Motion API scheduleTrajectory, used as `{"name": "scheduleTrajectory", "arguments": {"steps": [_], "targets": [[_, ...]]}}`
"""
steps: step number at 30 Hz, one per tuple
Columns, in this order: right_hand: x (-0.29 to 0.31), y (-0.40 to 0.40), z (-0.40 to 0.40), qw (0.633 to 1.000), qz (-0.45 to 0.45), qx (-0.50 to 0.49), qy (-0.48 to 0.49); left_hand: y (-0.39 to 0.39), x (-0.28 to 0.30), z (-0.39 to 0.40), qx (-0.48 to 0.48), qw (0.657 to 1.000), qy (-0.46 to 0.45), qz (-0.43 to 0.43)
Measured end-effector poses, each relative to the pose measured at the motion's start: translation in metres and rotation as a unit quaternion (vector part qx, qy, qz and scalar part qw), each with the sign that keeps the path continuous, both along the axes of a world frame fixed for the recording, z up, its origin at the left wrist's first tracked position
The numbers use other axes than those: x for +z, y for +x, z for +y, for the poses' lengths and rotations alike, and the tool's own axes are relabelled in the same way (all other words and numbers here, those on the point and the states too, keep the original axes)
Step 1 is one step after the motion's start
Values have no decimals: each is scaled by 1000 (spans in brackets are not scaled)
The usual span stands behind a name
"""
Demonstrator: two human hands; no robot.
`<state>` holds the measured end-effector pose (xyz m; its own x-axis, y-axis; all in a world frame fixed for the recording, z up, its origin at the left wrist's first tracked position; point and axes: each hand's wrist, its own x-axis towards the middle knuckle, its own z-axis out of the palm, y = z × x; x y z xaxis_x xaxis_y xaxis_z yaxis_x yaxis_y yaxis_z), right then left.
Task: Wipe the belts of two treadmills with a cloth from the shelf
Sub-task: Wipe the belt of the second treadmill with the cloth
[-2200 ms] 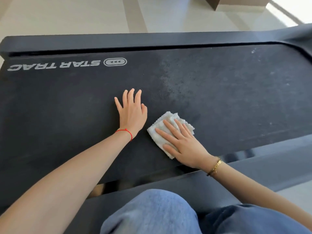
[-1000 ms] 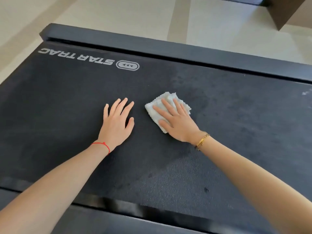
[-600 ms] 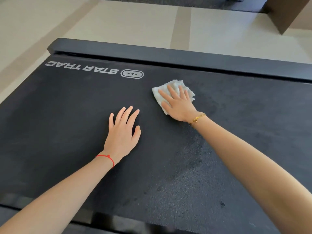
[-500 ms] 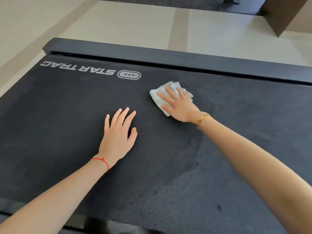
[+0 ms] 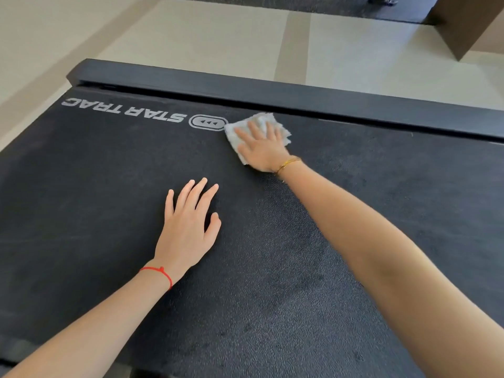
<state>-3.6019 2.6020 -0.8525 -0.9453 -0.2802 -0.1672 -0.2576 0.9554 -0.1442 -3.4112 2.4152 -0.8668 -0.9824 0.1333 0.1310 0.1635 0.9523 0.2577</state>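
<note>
A black treadmill belt with a white STAR TRAC logo fills most of the view. My right hand presses flat on a small white cloth near the belt's far edge, just right of the logo. Its fingers lie straight over the cloth. My left hand rests flat on the belt nearer to me, fingers spread, with a red string at the wrist.
The treadmill's black far side rail runs along the belt's far edge. Beyond it lies beige floor. A brown block stands at the top right, and a dark mat lies at the top.
My right hand has pushed the cloth away from me, from the belt's middle up to its far edge beside the logo. My left hand has stayed flat on the belt.
</note>
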Motion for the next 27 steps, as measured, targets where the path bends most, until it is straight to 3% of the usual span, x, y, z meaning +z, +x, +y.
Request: {"name": "scheduleTrajectory", "arguments": {"steps": [4, 8, 11, 14, 18, 21, 24, 27], "targets": [[2, -7, 16, 1000, 19, 13, -7, 0, 0, -3, -7, 1000, 5, -2], [8, -24, 86, 991, 9, -130, -3, 0, 0, -4, -6, 1000, 15, -7], [9, -15, 111, 985, -8, -172, -17, -1, 0, -3, -2, 1000, 13, -3], [10, 8, 97, 988, -8, -148, -31, -1, 0, -2, 1, 1000, 15, 2], [6, 78, 74, 999, 23, 17, 35, 0, 1, 0, 2, 1000, 16, 9], [5, 144, 71, 995, 21, 90, -23, 1, 1, 1, 4, 1000, 14, 10], [9, 158, 92, 996, 25, 77, -46, 1, 1, 1, 4, 1000, 18, 9], [16, 136, 106, 999, 2, -18, -35, 1, 1, 0, 1, 1000, 17, 8]]}}
